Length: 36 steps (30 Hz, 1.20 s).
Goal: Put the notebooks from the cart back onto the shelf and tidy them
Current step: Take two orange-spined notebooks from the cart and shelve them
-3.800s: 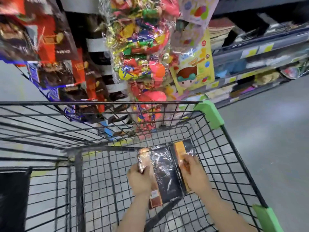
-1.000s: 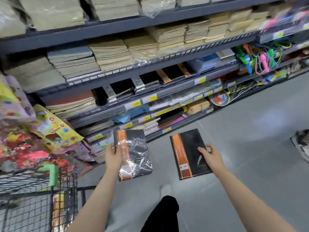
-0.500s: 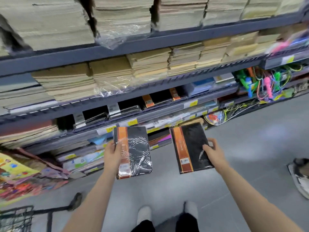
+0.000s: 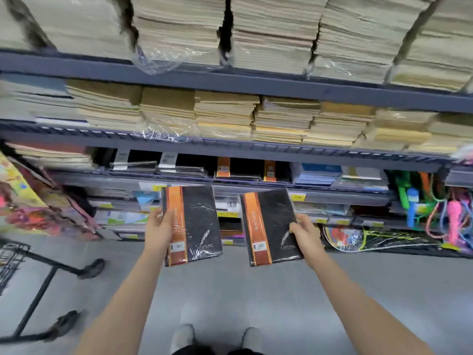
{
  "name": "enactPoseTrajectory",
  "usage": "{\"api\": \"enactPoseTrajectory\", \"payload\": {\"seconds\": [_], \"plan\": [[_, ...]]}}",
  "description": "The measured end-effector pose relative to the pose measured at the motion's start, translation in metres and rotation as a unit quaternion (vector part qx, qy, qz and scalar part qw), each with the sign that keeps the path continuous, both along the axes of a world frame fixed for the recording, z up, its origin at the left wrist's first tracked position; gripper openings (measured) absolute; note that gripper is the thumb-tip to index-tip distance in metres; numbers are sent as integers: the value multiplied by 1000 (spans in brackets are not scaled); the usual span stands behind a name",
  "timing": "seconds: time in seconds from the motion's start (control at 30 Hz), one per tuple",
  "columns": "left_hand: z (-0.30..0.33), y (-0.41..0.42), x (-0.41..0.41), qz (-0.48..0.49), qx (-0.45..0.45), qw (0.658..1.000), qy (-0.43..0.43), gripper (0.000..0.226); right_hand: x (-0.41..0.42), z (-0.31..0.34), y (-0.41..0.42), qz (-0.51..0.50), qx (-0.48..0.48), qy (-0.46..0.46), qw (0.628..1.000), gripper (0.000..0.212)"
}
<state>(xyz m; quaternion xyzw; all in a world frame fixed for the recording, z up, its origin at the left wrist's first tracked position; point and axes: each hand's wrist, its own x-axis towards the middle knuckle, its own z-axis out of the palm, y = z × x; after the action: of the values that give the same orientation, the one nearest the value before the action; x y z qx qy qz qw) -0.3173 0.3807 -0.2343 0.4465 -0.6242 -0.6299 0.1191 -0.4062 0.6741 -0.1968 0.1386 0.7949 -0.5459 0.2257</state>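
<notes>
I hold two black notebooks with orange spine bands, both wrapped in clear film. My left hand (image 4: 160, 228) grips the left notebook (image 4: 197, 224) by its orange edge. My right hand (image 4: 304, 237) grips the right notebook (image 4: 273, 226) at its right edge. Both are held flat in front of the shelf unit, below the shelf (image 4: 230, 176) where matching black-and-orange notebooks (image 4: 238, 170) lie in low stacks. The cart (image 4: 38, 275) shows only its frame and wheels at the lower left.
Tall stacks of beige exercise books (image 4: 225, 114) fill the upper shelves. Blue pads (image 4: 320, 174) lie right of the matching notebooks. Coloured skipping ropes (image 4: 435, 201) and rackets (image 4: 371, 238) hang at the right. Toy bags (image 4: 23, 203) hang at the left. My feet stand on grey floor (image 4: 230, 290).
I lifted both notebooks out of the cart, turned to the shelves and stepped closer. The cart has slid off to the lower left and the matching notebooks now lie straight ahead.
</notes>
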Motion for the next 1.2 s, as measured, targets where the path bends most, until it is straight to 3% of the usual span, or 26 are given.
{"api": "enactPoseTrajectory", "payload": {"seconds": [0.17,0.3,0.43,0.57,0.77,0.87,0.93,1.03,1.2], "plan": [[1,-7,-19,39,-44,998,24,38,-45,-4,-30,4,-60,6,998,42],[-18,-24,-42,44,-60,997,29,56,-75,-24,-63,39,-74,69,994,43],[-43,-38,-67,41,-83,990,108,4,-104,-58,-87,58,-83,142,985,48],[-61,-49,-96,53,-139,970,194,17,-133,-86,-99,66,-95,204,972,47],[-86,-64,-127,61,-112,944,304,7,-164,-119,-112,67,-151,281,946,54],[-107,-66,-122,66,-117,934,332,15,-169,-128,-114,93,-138,311,936,51],[-117,-70,-119,68,-123,931,337,20,-174,-129,-120,102,-109,328,933,54],[-126,-69,-113,71,-116,930,342,16,-185,-133,-129,104,18,380,919,66],[-126,-55,-108,59,-105,930,348,16,-185,-140,-138,109,212,436,868,64]]}}
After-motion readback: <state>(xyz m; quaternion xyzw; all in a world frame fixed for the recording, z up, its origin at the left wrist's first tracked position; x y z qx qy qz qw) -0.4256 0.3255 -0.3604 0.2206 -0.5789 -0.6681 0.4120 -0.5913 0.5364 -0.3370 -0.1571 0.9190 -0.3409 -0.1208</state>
